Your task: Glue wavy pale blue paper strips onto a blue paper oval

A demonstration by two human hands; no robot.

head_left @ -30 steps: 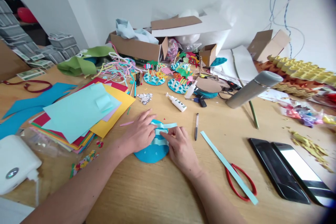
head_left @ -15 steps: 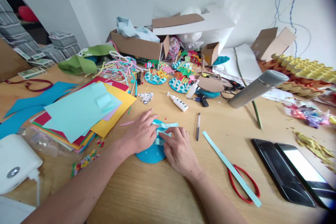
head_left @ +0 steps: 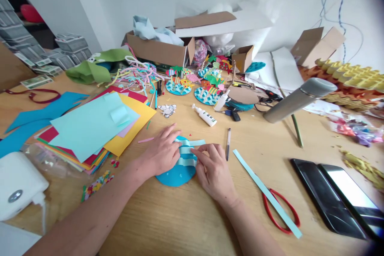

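Note:
A round blue paper disc (head_left: 175,178) lies on the table in front of me. Pale blue paper strips (head_left: 186,162) cross it in wavy bumps, and one strip's end sticks out past its upper right edge. My left hand (head_left: 162,154) rests on the disc's left side, fingers stretched out and pressing near the strips' left ends. At the right edge, my right hand (head_left: 214,170) has its thumb and forefinger together on the end of the middle strip. Its other fingers are curled. A spare pale blue strip (head_left: 265,192) lies across red-handled scissors (head_left: 280,208) to the right.
Beyond the disc lie a glue bottle (head_left: 204,115), a pen (head_left: 228,144) and finished wavy discs with paper fish (head_left: 178,87). Coloured paper sheets (head_left: 90,122) are stacked at left. A grey flask (head_left: 300,99) and a black phone (head_left: 327,198) are at right.
My right hand has shifted slightly right, from over the strips to the disc's right edge, uncovering more of the middle strip. My left hand stays in place. The view has turned slightly.

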